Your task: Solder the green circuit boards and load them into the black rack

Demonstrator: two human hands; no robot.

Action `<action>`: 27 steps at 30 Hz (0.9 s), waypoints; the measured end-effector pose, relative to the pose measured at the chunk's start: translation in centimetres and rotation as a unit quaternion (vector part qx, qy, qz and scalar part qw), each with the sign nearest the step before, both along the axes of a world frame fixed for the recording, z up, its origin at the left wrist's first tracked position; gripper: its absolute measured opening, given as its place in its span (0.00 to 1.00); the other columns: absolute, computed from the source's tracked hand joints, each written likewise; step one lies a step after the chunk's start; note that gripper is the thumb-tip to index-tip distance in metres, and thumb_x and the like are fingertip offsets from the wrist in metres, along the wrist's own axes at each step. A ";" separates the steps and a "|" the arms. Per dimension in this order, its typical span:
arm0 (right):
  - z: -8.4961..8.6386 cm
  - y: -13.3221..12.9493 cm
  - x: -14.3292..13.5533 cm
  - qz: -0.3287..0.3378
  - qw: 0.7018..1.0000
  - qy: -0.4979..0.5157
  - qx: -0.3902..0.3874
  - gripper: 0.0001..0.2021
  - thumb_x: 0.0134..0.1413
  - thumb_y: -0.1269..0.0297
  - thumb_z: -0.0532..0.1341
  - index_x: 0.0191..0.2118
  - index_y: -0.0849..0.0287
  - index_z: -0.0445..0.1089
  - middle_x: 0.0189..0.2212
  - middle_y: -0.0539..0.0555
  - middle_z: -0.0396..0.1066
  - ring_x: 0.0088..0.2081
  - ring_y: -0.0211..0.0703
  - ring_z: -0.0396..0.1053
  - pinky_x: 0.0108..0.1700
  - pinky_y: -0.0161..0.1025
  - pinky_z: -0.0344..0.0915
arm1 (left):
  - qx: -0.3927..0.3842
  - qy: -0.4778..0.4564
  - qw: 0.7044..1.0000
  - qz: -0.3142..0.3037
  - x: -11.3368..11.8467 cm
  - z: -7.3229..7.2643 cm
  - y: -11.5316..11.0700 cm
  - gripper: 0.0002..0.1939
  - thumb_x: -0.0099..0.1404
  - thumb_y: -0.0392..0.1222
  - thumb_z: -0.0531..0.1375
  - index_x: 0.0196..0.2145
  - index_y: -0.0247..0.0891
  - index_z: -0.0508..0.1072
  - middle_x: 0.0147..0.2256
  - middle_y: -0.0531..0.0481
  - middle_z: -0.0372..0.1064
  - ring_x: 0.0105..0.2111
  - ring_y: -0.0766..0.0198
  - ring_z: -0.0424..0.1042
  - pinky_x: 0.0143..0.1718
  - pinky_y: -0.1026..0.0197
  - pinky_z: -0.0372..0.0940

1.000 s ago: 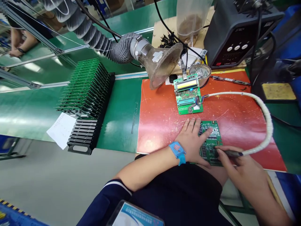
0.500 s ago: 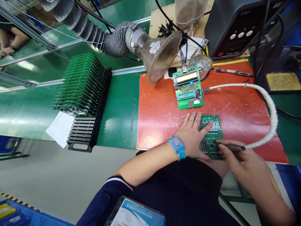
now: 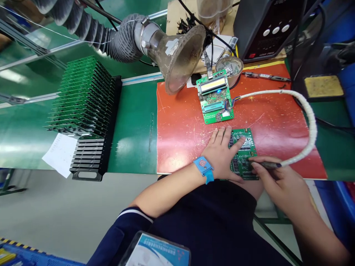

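Observation:
A green circuit board (image 3: 244, 147) lies at the front edge of the red mat (image 3: 180, 129). My left hand (image 3: 220, 155), with a blue wrist strap (image 3: 203, 166), rests spread over its left side, fingers apart. In my right hand (image 3: 280, 184) is a dark pen-like probe (image 3: 269, 164), pinched between thumb and fingers, its tip at the board's right part. A white sleeved cable (image 3: 312, 125) runs from the probe to a second green board (image 3: 215, 98), which has a lit display and a blue light.
At left stands a black rack (image 3: 112, 114) full of upright green boards, with a paper (image 3: 61, 155) beside it. A fume funnel (image 3: 183, 59) hangs over the mat's back edge. Behind are a solder cup (image 3: 229, 68), a black station (image 3: 263, 33) and a yellow sponge (image 3: 323, 87).
The whole view has shifted, so things appear slightly further left and up. Both hands keep the same places on the board and the probe.

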State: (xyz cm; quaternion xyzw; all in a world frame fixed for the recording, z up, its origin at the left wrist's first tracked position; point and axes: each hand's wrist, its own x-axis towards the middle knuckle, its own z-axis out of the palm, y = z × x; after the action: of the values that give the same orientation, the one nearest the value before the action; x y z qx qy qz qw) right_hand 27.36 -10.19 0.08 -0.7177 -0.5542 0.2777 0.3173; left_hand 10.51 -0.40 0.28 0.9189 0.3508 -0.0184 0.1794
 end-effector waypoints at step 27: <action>-0.6 0.0 0.3 0.006 0.999 -0.023 0.024 0.13 0.56 0.52 0.58 0.40 0.55 0.72 0.34 0.53 0.76 0.30 0.43 0.75 0.26 0.33 0.70 | 0.009 -0.001 1.000 0.005 0.1 0.0 -0.1 0.68 0.38 0.74 0.67 0.68 0.38 0.47 0.68 0.30 0.33 0.67 0.33 0.34 0.67 0.42 0.33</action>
State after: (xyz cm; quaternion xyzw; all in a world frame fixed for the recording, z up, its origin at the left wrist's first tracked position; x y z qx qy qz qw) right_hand 27.66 -10.23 -0.50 -0.7126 -0.5726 0.2492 0.3197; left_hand 10.57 -0.55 0.26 0.9188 0.3555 -0.0135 0.1711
